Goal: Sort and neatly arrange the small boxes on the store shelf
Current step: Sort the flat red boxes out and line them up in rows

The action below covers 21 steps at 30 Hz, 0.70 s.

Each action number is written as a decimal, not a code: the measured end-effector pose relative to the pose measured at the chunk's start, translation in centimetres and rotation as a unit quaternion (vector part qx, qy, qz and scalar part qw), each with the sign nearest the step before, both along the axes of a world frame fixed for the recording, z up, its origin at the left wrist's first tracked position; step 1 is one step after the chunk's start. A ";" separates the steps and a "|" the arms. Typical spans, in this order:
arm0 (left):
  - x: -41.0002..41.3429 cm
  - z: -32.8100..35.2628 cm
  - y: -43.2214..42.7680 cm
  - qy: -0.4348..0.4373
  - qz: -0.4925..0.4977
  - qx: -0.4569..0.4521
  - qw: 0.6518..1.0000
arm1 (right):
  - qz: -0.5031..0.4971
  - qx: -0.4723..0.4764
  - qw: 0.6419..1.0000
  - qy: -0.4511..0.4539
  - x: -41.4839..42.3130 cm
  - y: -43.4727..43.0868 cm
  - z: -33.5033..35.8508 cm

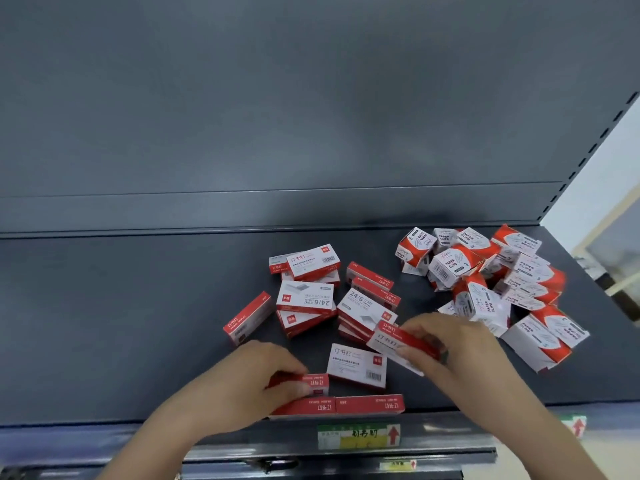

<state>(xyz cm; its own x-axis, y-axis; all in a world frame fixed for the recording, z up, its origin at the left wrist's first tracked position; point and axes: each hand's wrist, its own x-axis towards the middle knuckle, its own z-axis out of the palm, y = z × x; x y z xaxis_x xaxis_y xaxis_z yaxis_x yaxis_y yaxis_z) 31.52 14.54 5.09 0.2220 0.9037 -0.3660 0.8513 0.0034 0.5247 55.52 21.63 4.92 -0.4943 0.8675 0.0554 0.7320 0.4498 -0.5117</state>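
Red-and-white staple boxes (306, 297) lie scattered in the middle of the dark shelf (121, 323). A heap of paper clip boxes (485, 271) fills the right side. Two staple boxes (367, 405) stand in a row on edge at the shelf's front lip. My left hand (256, 379) grips a staple box (317, 381) just behind that row. My right hand (446, 344) holds another staple box (394, 341), tilted, above the shelf. A flat staple box (356, 365) lies between my hands.
The left half of the shelf is bare dark metal. A price label (358, 436) sits on the front rail below the row, and another label (576, 426) at the right. The shelf's right upright (588, 150) with slots bounds the side.
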 end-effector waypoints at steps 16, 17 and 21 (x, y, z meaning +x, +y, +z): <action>7.0 -0.8 5.1 0.164 -0.038 0.006 0.986 | -0.047 -0.018 0.998 0.034 1.4 -0.9 0.1; 7.0 -0.7 5.1 0.163 -0.038 0.010 0.986 | -0.045 -0.018 0.998 0.033 1.5 -0.9 0.1; 6.7 0.2 5.4 0.172 -0.042 0.012 0.984 | -0.028 -0.038 0.999 0.018 1.6 -0.6 0.0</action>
<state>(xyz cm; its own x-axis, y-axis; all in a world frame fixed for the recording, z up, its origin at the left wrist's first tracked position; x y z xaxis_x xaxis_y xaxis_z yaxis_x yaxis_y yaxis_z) 38.27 19.92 5.33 0.1625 0.8966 -0.4119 0.9752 -0.0825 0.2051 57.16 20.99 4.90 -0.4434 0.8963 0.0052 0.7354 0.3671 -0.5696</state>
